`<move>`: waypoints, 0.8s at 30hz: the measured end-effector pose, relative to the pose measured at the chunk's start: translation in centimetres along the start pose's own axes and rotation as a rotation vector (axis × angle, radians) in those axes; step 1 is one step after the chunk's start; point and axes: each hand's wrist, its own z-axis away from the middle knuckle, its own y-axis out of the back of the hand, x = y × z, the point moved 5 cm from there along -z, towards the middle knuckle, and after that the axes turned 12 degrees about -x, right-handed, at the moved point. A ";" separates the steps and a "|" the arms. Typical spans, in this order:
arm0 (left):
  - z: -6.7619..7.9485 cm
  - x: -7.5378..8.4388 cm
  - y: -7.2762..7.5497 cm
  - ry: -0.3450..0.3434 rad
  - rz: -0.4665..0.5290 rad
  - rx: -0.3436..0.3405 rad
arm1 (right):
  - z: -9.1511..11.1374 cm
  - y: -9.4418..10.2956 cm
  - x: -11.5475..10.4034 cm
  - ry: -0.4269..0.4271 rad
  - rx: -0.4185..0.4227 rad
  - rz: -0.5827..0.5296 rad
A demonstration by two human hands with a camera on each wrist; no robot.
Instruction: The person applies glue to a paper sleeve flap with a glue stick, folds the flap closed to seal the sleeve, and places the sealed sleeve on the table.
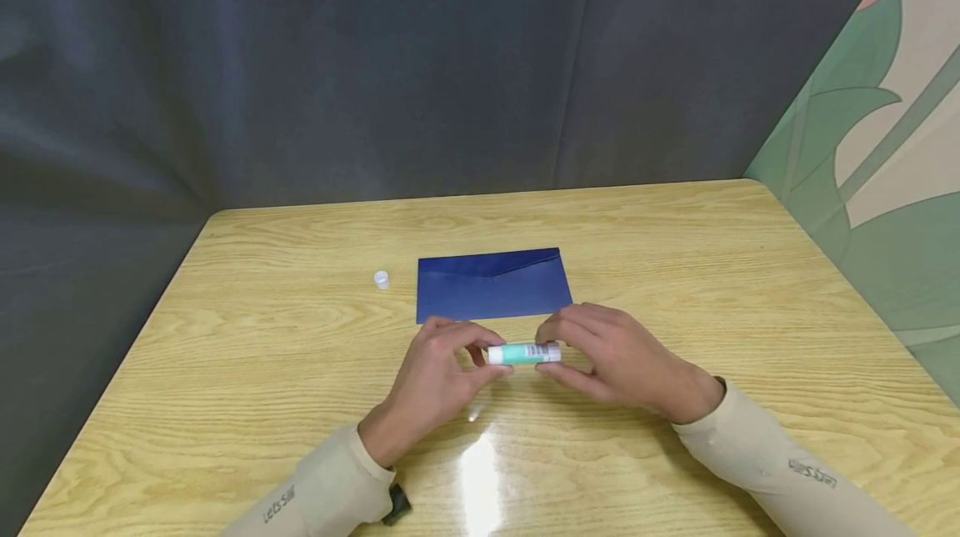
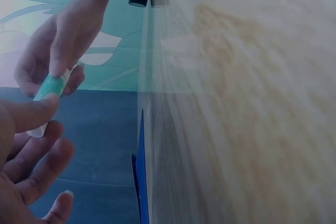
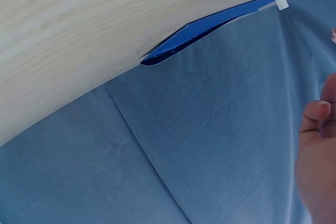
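Note:
A glue stick [image 1: 522,353] with a white and mint-green tube lies level between my two hands, above the near middle of the table. My left hand [image 1: 444,366] pinches its white left end between thumb and fingers. At the other end, the thumb and fingertips of my right hand [image 1: 611,358] grip the tube. Both hands also show on the glue stick [image 2: 51,85] in the left wrist view. Just beyond them, a dark blue envelope [image 1: 480,295] lies on the table with its pointed flap at the far side. A small white cap [image 1: 382,279] stands left of the envelope.
The wood-grain table [image 1: 247,353] ends at a dark curtain [image 1: 390,70] along the back and left. A wall with a painted leaf pattern [image 1: 915,253] borders the right side. Bright glare lies on the tabletop near the front.

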 end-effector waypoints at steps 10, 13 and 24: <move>0.1 0.1 -0.2 -0.048 -0.009 0.003 | -0.1 -0.6 -0.2 0.016 -0.033 -0.021; 0.1 0.2 -0.2 -0.053 0.006 -0.009 | -0.3 -0.5 -0.3 0.047 -0.024 -0.015; -0.2 -0.2 -0.5 -0.065 0.026 -0.147 | -0.2 -0.2 -1.0 0.164 0.055 0.030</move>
